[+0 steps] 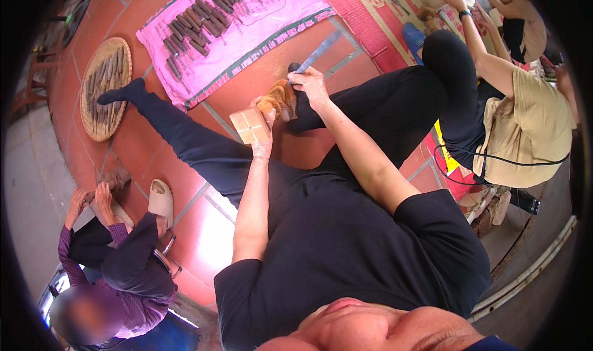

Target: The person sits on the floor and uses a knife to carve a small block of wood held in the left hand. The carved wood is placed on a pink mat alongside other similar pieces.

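Note:
My left hand [262, 146] is closed round a square, light wooden block [248, 127] with pale crossed lines on its face. A ruffled, golden-brown piece [281, 99] lies just beyond the block, between my two hands; its kind I cannot make out. My right hand [312, 87] grips one end of a long, flat blue-grey strip [320, 51] like a blade, which slants up and to the right. That hand is beside the brown piece, close to my dark-socked right foot.
A pink printed sack [272, 48] ahead bears several dark brown sticks [204, 20]. More sticks lie in a round woven tray [128, 67] near my left foot. One person [117, 258] sits at lower left, another in a tan shirt [525, 122] at right. A red mat [352, 17] lies far right.

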`<state>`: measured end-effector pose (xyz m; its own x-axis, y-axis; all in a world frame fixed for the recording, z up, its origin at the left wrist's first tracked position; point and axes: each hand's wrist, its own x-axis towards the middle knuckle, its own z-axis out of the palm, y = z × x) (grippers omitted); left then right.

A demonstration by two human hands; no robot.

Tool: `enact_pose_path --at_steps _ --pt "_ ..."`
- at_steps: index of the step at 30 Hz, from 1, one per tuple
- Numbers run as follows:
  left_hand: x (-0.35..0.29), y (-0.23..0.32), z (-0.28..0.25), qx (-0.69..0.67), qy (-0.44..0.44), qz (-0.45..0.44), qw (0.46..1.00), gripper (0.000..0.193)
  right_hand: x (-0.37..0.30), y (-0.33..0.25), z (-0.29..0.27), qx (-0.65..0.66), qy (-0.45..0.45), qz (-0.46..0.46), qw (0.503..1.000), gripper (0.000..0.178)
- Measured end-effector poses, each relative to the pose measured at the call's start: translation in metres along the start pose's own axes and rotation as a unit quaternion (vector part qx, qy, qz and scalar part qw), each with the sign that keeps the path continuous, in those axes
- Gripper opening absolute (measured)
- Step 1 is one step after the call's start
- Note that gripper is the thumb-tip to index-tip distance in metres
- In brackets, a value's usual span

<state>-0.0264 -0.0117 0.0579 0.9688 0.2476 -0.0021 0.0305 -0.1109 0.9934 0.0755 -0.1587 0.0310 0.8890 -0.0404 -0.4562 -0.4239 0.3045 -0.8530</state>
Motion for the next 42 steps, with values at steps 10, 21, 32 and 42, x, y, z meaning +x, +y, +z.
enact_pose_path --at_steps 10,21,32,42 --pt "0.001 -0.002 0.000 0.039 0.013 0.015 0.999 0.037 0.011 0.002 -0.008 0.038 0.045 0.009 0.998 0.011" --pt "-0.001 0.001 -0.002 0.064 0.013 0.005 0.998 0.037 0.016 0.009 -0.010 0.025 0.039 0.000 0.999 0.014" --pt "0.001 0.001 -0.001 0.089 -0.010 0.021 0.996 0.042 0.024 0.017 -0.022 -0.011 0.059 -0.013 0.998 0.015" --pt "0.001 0.003 -0.001 0.076 0.013 0.019 0.997 0.037 0.008 0.008 -0.003 -0.007 0.003 0.003 1.000 0.013"
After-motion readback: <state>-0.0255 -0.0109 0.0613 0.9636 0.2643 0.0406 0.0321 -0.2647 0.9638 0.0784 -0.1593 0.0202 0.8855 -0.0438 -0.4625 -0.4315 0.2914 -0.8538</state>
